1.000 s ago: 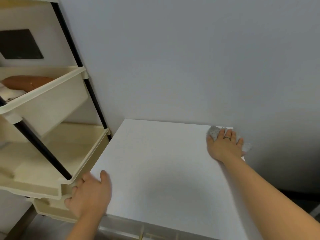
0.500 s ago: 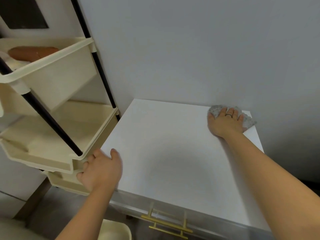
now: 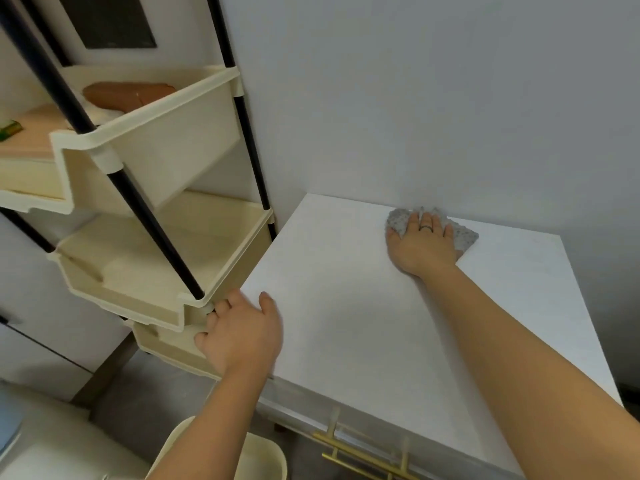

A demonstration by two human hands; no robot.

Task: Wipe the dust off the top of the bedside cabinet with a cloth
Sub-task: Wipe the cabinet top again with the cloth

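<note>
Pale grey wall (image 3: 433, 98) is filling the background as I am leaning over the white top of the bedside cabinet (image 3: 363, 323). At far left, a cream tiered shelf rack (image 3: 166, 140) on black poles is standing just beside the cabinet, with a brown object (image 3: 128, 93) lying in its upper tray and a small green item (image 3: 8, 129) showing at the frame's edge. A cream bin (image 3: 263, 459) is sitting on the floor below, partly hidden by my forearm.

My left hand (image 3: 242, 334) is resting at the cabinet's near left corner, palm down, its fingers (image 3: 221, 308) loosely spread and reaching over the edge toward the rack's lower tray, the thumb lying on the white top. It is holding nothing.

Moving right, brass drawer handles (image 3: 363, 452) are glinting on the cabinet front at the bottom of the frame.

Toward the back of the top, close to the wall, my right hand (image 3: 424, 245) is pressing flat on a grey speckled cloth (image 3: 465, 233). Its fingers (image 3: 415, 221) are lying extended and slightly spread over the cloth, a dark ring (image 3: 426, 228) showing on one. The cloth is bunching out past my fingertips on the left and past the little finger on the right, lying against the surface near the rear edge, right of centre.
</note>
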